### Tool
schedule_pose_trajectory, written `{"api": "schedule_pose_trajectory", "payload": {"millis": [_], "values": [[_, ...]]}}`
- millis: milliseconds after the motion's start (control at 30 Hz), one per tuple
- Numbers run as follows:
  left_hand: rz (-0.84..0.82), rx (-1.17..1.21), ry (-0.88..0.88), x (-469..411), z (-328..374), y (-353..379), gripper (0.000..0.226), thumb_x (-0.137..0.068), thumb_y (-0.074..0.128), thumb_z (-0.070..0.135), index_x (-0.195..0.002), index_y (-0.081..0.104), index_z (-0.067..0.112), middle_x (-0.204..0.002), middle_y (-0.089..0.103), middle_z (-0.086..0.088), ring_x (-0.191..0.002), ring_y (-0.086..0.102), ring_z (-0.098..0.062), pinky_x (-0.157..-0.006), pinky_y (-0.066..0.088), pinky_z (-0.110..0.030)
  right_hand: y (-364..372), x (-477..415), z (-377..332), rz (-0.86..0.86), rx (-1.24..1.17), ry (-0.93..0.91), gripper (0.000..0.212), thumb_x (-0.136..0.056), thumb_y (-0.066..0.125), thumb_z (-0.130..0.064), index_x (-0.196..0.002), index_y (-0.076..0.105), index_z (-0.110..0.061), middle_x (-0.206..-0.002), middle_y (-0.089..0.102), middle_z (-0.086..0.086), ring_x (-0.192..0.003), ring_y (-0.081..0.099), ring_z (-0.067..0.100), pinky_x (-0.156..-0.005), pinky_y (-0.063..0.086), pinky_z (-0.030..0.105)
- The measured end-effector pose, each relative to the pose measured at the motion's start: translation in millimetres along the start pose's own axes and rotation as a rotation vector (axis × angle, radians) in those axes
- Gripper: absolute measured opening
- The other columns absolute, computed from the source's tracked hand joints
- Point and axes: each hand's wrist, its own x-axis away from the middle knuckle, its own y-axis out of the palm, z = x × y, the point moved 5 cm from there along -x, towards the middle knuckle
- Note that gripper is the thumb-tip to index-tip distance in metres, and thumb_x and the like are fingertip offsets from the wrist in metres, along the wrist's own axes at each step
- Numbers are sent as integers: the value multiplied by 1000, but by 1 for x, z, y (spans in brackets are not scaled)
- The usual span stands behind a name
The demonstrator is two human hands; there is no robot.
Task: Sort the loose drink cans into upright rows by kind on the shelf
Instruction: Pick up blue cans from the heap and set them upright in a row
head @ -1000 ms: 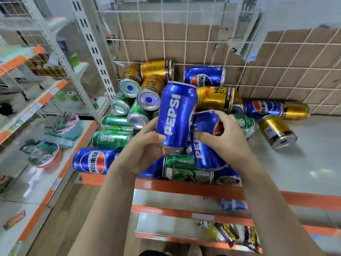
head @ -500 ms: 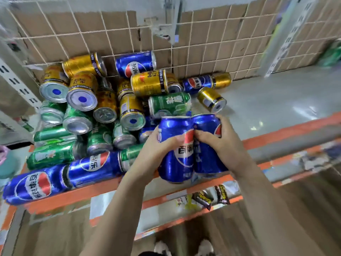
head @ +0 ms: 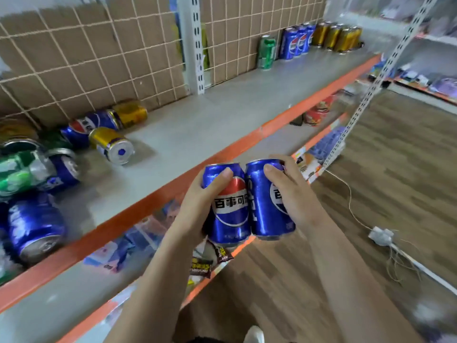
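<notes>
Blue cans, two of them, are held upright and touching side by side, just off the front edge of the shelf (head: 197,125). The left hand (head: 195,204) wraps the left can (head: 230,219), with its thumb laid across the upper front. The right hand (head: 296,194) grips the right can (head: 262,206) the same way, fingers curled round the far side. Held by their sides with tops up, the cans look ready to be set down standing, and taking a matched pair probably saves a trip.

Loose cans (head: 108,144) in blue, gold and green lie on their sides at the shelf's left end, well apart from both hands. At the far right end, against the back grid (head: 99,58), stand the sorted ones: a green can (head: 266,52), then the blue row (head: 295,43), then the gold row (head: 338,37). The pair most likely belongs with the blue row, which lies well ahead and to the right of the hands.
</notes>
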Motion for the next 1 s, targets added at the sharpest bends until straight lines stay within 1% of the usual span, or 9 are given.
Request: {"api": "schedule_pose_trajectory", "payload": {"millis": [67,167,300,433,567,700,767,833,1000], "values": [[0,-67,11,-17,-7,28,44,-64,71,42,-98,64,15,-85,70,-6,-76,67,-22,-72,55,-37,-35,-8,4,36,-28,27,12,-91,57,-26,-103,55,-28,-94,65,1,-81,63,16,-74,50,32],[17,-63,-28,-45,-17,65,40,-64,67,45,-92,65,16,-82,69,-9,-73,66,-24,-70,54,-37,-76,-21,11,107,-76,81,19,-88,61,-26,-106,58,-23,-91,68,2,-80,66,19,-76,53,37],[-17,-113,-53,-92,-27,110,63,-54,68,51,-104,62,12,-85,69,-7,-73,66,-22,-65,53,-34,-126,-49,17,218,-102,101,20,-86,66,-26,-103,60,-18,-95,69,5,-79,67,20,-81,53,42],[-81,-167,-71,-151,-41,152,41,-73,66,37,-105,61,12,-84,70,-4,-71,68,-19,-65,52,-34,-175,-87,16,317,-87,93,21,-84,67,-24,-103,61,-14,-91,70,4,-77,67,17,-79,53,37],[-162,-163,-115,-215,-49,196,42,-66,60,39,-100,63,15,-79,71,-1,-68,67,-18,-63,53,-32,-225,-131,9,394,-68,97,19,-83,68,-22,-98,62,-13,-84,70,1,-73,66,15,-76,52,36],[-228,-120,-159,-271,-53,240,13,-72,63,34,-77,68,23,-69,69,2,-62,65,-16,-62,50,-29,-271,-176,1,443,-44,101,13,-80,71,-23,-91,64,-20,-80,70,-2,-70,66,14,-70,52,33],[-253,-91,-179,-297,-55,260,13,-75,63,33,-67,70,24,-68,68,3,-63,63,-16,-66,50,-30,-292,-195,-2,476,-48,94,13,-79,71,-22,-89,63,-22,-79,69,-3,-68,66,11,-66,52,29],[-250,-88,-189,-322,-57,276,15,-67,65,36,-72,68,22,-71,66,1,-65,62,-18,-68,50,-32,-311,-214,-6,493,-53,80,13,-79,72,-21,-89,63,-21,-76,69,-4,-65,66,10,-62,51,27],[-228,-84,-175,-377,-65,318,31,-67,62,36,-89,67,14,-82,69,-6,-75,64,-24,-75,51,-39,-359,-269,-10,447,-31,92,40,-64,72,-36,-99,65,-18,-94,72,6,-85,70,26,-82,56,45]]}}
